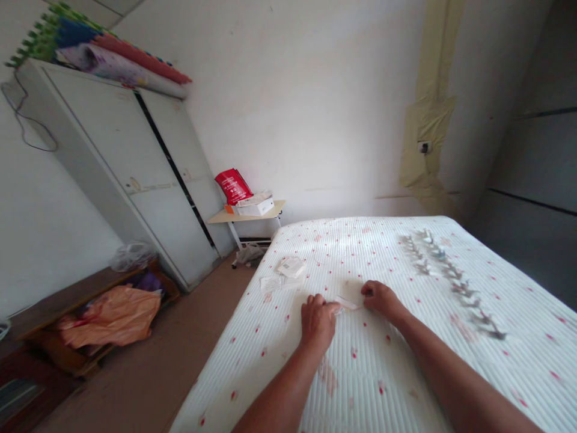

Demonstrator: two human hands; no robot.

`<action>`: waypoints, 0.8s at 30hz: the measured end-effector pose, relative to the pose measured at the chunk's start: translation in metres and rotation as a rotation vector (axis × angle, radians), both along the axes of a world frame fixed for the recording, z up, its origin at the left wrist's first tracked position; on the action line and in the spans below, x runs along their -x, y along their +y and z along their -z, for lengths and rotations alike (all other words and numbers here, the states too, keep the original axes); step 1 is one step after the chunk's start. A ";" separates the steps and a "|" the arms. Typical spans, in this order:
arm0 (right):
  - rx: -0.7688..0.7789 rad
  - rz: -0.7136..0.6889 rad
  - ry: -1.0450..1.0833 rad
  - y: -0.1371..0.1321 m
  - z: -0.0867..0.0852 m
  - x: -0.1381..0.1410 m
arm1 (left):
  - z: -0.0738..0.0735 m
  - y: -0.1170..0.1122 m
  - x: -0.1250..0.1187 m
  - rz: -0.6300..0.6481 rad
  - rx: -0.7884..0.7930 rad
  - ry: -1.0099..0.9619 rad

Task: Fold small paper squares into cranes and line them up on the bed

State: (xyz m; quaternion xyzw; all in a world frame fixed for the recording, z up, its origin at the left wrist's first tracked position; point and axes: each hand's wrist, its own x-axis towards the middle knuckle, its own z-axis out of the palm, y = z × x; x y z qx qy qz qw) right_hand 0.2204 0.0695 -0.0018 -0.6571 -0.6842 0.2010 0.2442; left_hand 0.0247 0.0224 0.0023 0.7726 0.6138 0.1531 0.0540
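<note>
My left hand point(318, 320) is over the middle of the mattress point(360, 373), thumb and fingers pinched on the near end of a small folded strip of white paper point(346, 302). Just right of the strip is my right hand point(383, 299), its fingers curled together. Whether that hand touches the strip's far end or holds anything is too small to make out. Beyond my left hand lies a loose pile of thin printed paper sheets point(291, 268). Rows of small folded paper figures point(464, 288), shaped like birds, stand on the right side of the mattress.
Past the mattress's far left corner, a small table point(219, 218) holds a red bag point(233, 186) and a white box point(256, 207). A grey cabinet point(112, 144) stands left, rolled mats point(130, 69) on top. A low wooden bench point(54, 300) bears an orange plastic bag point(112, 316).
</note>
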 end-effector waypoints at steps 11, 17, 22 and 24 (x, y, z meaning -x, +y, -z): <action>-0.117 -0.255 0.118 -0.014 0.006 0.024 | 0.003 0.011 0.002 0.046 -0.018 -0.081; -0.070 -0.260 -0.014 -0.015 0.001 0.026 | 0.001 0.013 -0.003 -0.082 0.014 -0.135; -0.044 -0.258 -0.021 -0.012 0.002 0.027 | -0.005 0.010 -0.016 -0.188 0.044 -0.068; -0.033 -0.254 -0.022 -0.011 0.003 0.027 | -0.007 0.009 -0.019 -0.207 0.046 -0.055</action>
